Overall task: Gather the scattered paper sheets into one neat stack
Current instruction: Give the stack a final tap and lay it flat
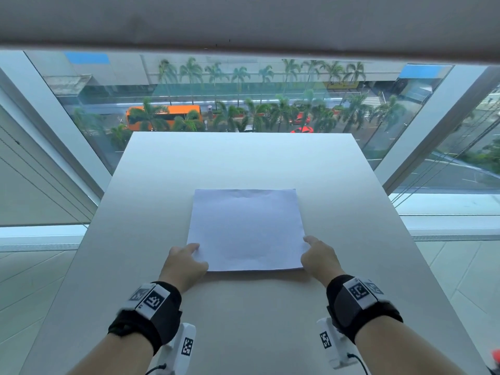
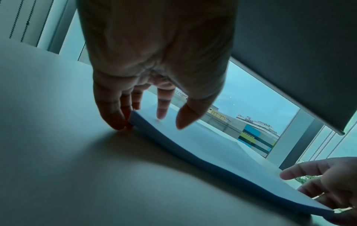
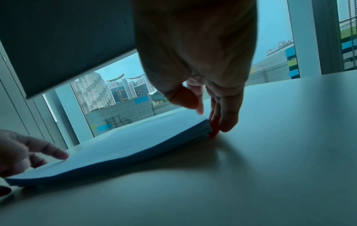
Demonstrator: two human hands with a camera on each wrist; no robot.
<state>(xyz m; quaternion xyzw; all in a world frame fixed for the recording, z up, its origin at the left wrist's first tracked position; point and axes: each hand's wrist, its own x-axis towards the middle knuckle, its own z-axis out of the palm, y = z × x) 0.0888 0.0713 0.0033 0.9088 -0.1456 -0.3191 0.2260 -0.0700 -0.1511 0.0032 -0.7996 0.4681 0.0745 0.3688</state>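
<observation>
One squared stack of white paper sheets (image 1: 246,228) lies in the middle of the white table (image 1: 243,320). My left hand (image 1: 189,259) grips its near left corner, and my right hand (image 1: 315,255) grips its near right corner. In the left wrist view the left hand (image 2: 150,122) has its forefinger on top of the stack (image 2: 212,145) and the other fingers against the side edge. The right wrist view shows the same for the right hand (image 3: 208,119) at its corner of the stack (image 3: 125,146). The near edge sits slightly raised, with a shadow beneath.
The table's far edge (image 1: 240,133) runs along a big window with a lowered blind (image 1: 243,20) above. Bare tabletop surrounds the stack on all sides. Something small and orange-red (image 1: 495,358) shows at the bottom right corner.
</observation>
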